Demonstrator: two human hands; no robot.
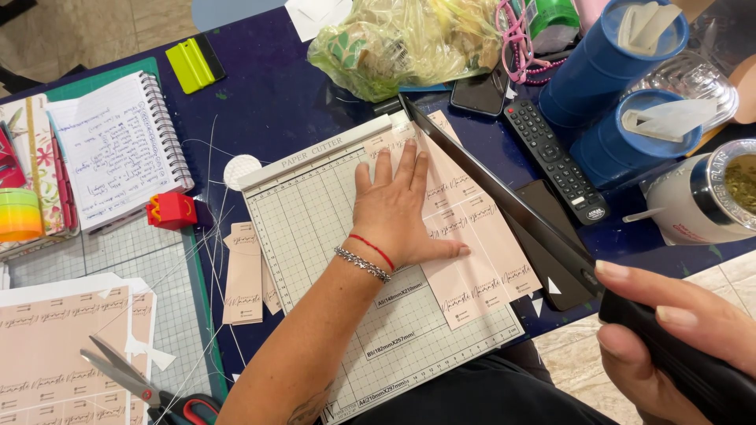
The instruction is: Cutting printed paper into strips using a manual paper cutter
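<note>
Paper cutter point(331, 260) w/ grid base sits mid-table; blade arm point(504, 197) raised at an angle along the right edge.

Progress, judging by the layout: part-way. A small stack of cut pink tags point(242, 275) lies just left of the cutter, thin offcut slivers scattered near it. An uncut printed pink sheet point(47, 346) waits lower left, scissors point(142, 386) lying on it. The pink card sheet point(472, 236) on the cutter bed carries several printed labels not yet separated, so a good share of cutting looks left.

Left hand point(398, 208): flat, fingers spread, palm pressing the card sheet onto the grid. Not gripping anything, just pinning. Sheet's right portion runs under the blade line and past it, beyond the bed's edge.

Right hand point(669, 330): fingers wrapped around the black handle point(677, 354) at the arm's near end, lower right, off the table edge. Blade is up, clear of the sheet.

So: sheet lies under left palm, well apart from right hand; the arm spans between them.

Around: spiral notebook point(118, 145), remote point(555, 161), blue tumblers point(610, 55), plastic bag point(402, 39).
</note>
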